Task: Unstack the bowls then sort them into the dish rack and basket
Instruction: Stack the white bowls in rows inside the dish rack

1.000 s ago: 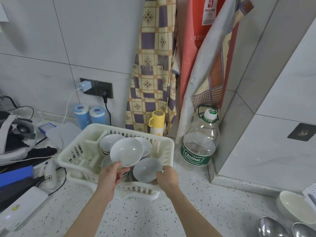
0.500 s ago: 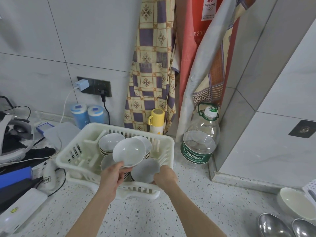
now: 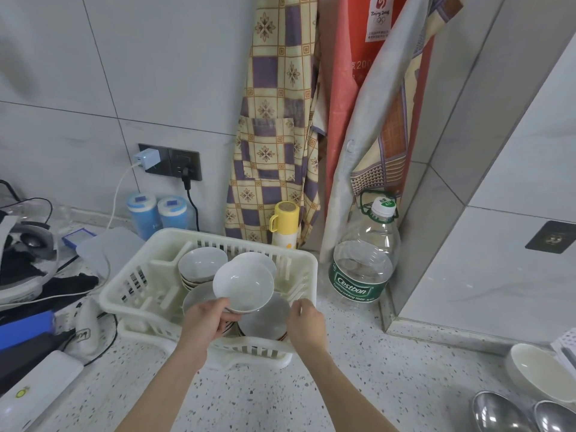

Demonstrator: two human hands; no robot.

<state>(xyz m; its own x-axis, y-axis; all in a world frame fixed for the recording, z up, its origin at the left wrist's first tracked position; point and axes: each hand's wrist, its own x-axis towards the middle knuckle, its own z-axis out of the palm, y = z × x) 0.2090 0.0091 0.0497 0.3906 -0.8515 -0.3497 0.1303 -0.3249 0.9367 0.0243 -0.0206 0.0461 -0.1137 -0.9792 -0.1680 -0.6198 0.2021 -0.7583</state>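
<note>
One white bowl (image 3: 243, 287) gripped in left hand (image 3: 204, 319); right hand (image 3: 307, 322) loosely curled, empty, over basket (image 3: 124, 296).

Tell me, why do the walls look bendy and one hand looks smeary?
In the head view the wide-angle lens curves the wall tiles near the edges; the right hand looks slightly motion-blurred; the held bowl in the left hand shows soft glare, and light is even.
</note>
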